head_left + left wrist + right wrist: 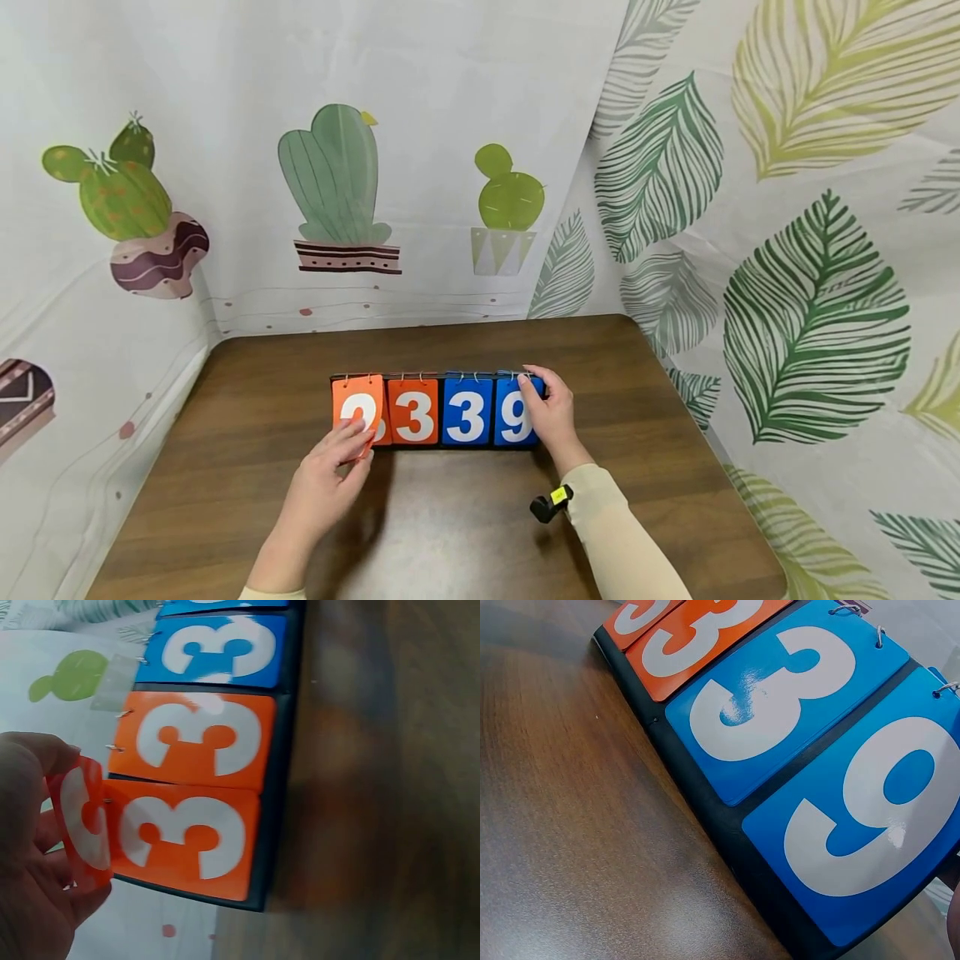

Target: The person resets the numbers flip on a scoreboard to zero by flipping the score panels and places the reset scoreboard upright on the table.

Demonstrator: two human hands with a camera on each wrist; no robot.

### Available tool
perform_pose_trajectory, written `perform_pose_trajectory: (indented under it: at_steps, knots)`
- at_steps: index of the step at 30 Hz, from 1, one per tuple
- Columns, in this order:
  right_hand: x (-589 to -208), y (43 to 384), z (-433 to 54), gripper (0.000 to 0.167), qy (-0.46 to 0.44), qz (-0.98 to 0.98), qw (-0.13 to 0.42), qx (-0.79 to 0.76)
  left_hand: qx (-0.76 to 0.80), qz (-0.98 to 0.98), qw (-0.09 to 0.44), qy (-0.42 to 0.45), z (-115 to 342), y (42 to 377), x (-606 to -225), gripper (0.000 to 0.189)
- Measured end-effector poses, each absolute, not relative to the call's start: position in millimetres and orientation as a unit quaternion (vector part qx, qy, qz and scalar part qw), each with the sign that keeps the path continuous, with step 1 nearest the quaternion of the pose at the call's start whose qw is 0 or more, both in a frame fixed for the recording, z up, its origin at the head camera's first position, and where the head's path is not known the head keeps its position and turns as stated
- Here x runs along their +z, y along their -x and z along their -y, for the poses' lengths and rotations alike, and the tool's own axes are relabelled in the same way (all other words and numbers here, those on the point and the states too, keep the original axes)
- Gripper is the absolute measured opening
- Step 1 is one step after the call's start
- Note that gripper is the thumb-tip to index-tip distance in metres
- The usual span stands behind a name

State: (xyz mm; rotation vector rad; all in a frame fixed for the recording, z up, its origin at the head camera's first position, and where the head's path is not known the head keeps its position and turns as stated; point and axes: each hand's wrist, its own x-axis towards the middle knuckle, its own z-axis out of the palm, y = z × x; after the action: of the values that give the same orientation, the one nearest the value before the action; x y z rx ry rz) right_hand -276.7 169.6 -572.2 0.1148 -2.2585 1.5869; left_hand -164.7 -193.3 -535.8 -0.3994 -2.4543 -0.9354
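Observation:
A flip scoreboard (pixel 280 765) with a black backing stands on the table, its cards hung on metal rings. Two orange cards are on the left and two blue ones on the right. My left hand (pixel 322 479) pinches the leftmost orange card (pixel 352 388), lifted off its stack. Beneath that card, the left wrist view shows another orange card (pixel 184 840) with a white 3. The second orange card (pixel 412 412) and first blue card (pixel 467 412) each read 3. My right hand (pixel 555 412) grips the board's right end, its thumb over the blue 9 card (pixel 512 408).
The brown wooden table (pixel 442 525) extends around the board. Behind it hangs a white curtain (pixel 435 83) printed with cacti, and a leaf-printed curtain (pixel 817 333) is on the right. A small black device (pixel 543 508) with a yellow label sits at my right wrist.

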Motion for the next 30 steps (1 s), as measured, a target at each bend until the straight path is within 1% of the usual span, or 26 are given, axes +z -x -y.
perform_pose_trajectory:
  at_steps: [4, 7, 14, 23, 30]
  knots:
    - [-573, 277, -170, 0.027, -0.042, 0.803, 0.192, 0.563, -0.320, 0.898, 0.262, 0.154, 194, 168, -544, 0.037]
    - [-573, 277, -170, 0.028, -0.038, 0.805, 0.189, 0.561, -0.296, 0.902, 0.268, 0.165, 196, 172, -548, 0.034]
    - [-572, 277, -170, 0.029, -0.038, 0.810, 0.189, 0.554, -0.242, 0.915, 0.247, 0.209, 204, 186, -551, 0.033]
    - [-572, 277, -170, 0.029, -0.041, 0.809, 0.186, 0.556, -0.146, 0.944, 0.174, 0.241, 215, 210, -557, 0.032]
    - [-571, 277, -170, 0.029, -0.038, 0.812, 0.180, 0.553, -0.114, 0.962, 0.083, 0.235, 217, 224, -564, 0.033]
